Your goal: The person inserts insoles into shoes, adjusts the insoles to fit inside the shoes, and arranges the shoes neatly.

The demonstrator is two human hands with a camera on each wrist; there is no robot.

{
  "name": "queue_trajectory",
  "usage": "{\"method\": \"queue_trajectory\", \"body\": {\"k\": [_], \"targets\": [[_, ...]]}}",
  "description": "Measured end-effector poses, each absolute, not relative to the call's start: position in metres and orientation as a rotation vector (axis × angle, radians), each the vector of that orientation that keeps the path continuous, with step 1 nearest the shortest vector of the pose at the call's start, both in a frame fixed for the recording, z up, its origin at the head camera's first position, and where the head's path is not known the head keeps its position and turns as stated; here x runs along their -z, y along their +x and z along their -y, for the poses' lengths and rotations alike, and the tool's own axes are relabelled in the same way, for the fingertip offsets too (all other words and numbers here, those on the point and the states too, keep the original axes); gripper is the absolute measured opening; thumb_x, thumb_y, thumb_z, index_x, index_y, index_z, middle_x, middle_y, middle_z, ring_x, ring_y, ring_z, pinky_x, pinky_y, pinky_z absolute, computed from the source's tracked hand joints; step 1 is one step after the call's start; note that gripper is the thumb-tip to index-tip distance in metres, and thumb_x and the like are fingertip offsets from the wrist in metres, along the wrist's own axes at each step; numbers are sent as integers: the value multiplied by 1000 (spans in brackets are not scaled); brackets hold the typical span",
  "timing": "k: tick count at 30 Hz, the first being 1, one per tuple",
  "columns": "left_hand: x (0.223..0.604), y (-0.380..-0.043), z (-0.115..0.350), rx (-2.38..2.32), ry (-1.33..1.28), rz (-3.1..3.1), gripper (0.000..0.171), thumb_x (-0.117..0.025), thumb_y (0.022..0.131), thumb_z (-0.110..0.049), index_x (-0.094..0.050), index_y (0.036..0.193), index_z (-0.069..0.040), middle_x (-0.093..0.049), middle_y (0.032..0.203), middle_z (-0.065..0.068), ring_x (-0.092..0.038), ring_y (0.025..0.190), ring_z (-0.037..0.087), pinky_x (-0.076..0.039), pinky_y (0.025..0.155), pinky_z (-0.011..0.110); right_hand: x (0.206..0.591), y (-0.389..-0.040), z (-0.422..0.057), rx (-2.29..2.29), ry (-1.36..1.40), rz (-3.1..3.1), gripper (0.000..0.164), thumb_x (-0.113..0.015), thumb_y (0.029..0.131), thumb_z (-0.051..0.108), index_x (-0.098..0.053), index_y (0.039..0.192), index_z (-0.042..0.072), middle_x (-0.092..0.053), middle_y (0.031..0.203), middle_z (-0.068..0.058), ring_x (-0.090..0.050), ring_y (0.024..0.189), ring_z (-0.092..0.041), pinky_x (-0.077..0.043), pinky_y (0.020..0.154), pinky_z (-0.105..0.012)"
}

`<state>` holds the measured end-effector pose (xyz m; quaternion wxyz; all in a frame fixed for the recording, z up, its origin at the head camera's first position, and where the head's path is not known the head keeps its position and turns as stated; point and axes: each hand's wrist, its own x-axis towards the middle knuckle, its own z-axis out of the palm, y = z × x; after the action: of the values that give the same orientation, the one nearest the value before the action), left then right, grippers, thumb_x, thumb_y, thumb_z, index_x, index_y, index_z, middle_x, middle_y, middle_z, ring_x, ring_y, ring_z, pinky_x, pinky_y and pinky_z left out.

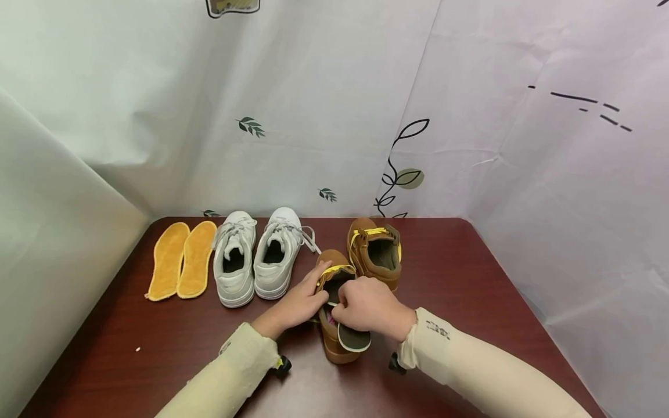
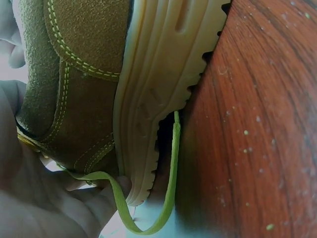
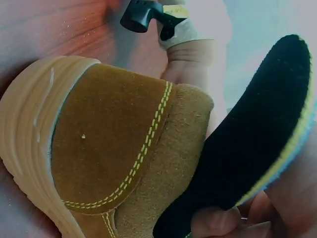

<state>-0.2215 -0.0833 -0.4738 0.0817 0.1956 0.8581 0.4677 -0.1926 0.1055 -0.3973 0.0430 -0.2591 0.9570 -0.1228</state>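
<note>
My left grip (image 1: 294, 302) is clamped on the left side of the near shoe (image 1: 330, 337), thumb by the opening, fingers along the outer side near the lace. My right grip (image 1: 368, 306) is pinched together on the dark insole (image 1: 356, 338), thumb against its dark face, rounded end sticking out over the shoe's heel; the other end runs to the opening, how deep I can't tell, my hand and the collar cover it. Insole's edge looks yellow and blue up close. Near shoe is brown, on the tabletop (image 1: 460, 325) right in front of me, sole down, toe away, a bit of pink showing inside. A yellow lace (image 2: 171, 188) loops down past my left fingers beside the sole. Far shoe (image 1: 375, 271), also brown with yellow laces, stands just beyond and to the right, toe away; can't tell if the two touch. Left of my work, white shoes (image 1: 235, 285) stand side by side, heels toward me, one lace trailing toward the near shoe's toe. Further left, two orange insoles (image 1: 195, 261) lie flat next to each other. Pale sleeves (image 1: 486, 366) on both my arms. Pale curtain (image 1: 324, 75) with leaf prints behind.
</note>
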Motion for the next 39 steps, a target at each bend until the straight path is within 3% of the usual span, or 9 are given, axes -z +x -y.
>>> {"method": "queue_trajectory", "body": {"k": [4, 7, 11, 13, 18, 25, 29, 35, 39], "targets": [[475, -222, 83, -1389, 596, -2561, 68, -47, 97, -20, -23, 161, -24, -15, 168, 6, -15, 153, 24, -24, 119, 53, 399, -193, -105, 286, -759, -2928, 40, -63, 81, 36, -43, 48, 23, -34, 44, 11, -40, 41, -11, -31, 38, -30], [475, -222, 83, -1383, 600, -2566, 68, -47, 97, -21, -23, 161, -25, -15, 168, 6, -15, 153, 24, -24, 119, 53, 397, -190, -106, 166, -729, -2923, 43, -61, 82, 55, -50, 53, 24, -44, 48, 9, -47, 45, -13, -37, 40, -33], [472, -222, 84, -1384, 612, -2568, 68, -48, 97, -20, -23, 161, -24, -14, 168, 8, -15, 153, 25, -23, 119, 52, 393, -183, -108, 91, -715, -2856, 53, -60, 75, 75, -56, 61, 24, -53, 55, 7, -52, 51, -14, -43, 46, -35], [470, -222, 84, -1376, 609, -2567, 69, -48, 97, -20, -23, 161, -24, -13, 168, 9, -15, 153, 25, -23, 119, 52, 391, -182, -108, 99, -720, -2814, 51, -61, 74, 73, -58, 62, 24, -54, 57, 7, -53, 53, -15, -44, 49, -35], [468, -224, 84, -1359, 629, -2545, 69, -47, 97, -20, -22, 161, -24, -9, 168, 9, -12, 154, 25, -23, 119, 52, 387, -184, -107, 126, -730, -2791, 38, -55, 83, 51, -57, 57, 23, -55, 57, 6, -54, 55, -15, -45, 52, -35], [468, -223, 84, -1343, 649, -2529, 69, -46, 97, -20, -21, 161, -22, -7, 168, 10, -10, 154, 25, -23, 119, 53, 385, -190, -106, 294, -750, -2741, 38, -55, 87, 33, -49, 51, 22, -43, 48, 9, -47, 47, -13, -41, 49, -31], [467, -223, 84, -1346, 648, -2532, 69, -46, 97, -19, -20, 161, -20, -7, 168, 11, -10, 154, 26, -23, 119, 53, 387, -192, -105, 295, -793, -2749, 40, -52, 93, 27, -50, 53, 20, -44, 51, 7, -47, 49, -13, -42, 51, -30], [467, -223, 85, -1343, 629, -2547, 69, -46, 97, -19, -20, 161, -20, -7, 168, 11, -11, 154, 26, -23, 119, 53, 392, -190, -98, 224, -808, -2825, 42, -50, 96, 28, -52, 54, 20, -49, 54, 4, -50, 51, -14, -45, 51, -32], [468, -221, 85, -1344, 629, -2545, 70, -46, 97, -19, -20, 161, -21, -7, 168, 11, -9, 154, 26, -21, 120, 53, 393, -180, -97, 64, -761, -2885, 48, -52, 93, 45, -52, 51, 21, -49, 52, 3, -50, 49, -18, -44, 46, -37]]}}
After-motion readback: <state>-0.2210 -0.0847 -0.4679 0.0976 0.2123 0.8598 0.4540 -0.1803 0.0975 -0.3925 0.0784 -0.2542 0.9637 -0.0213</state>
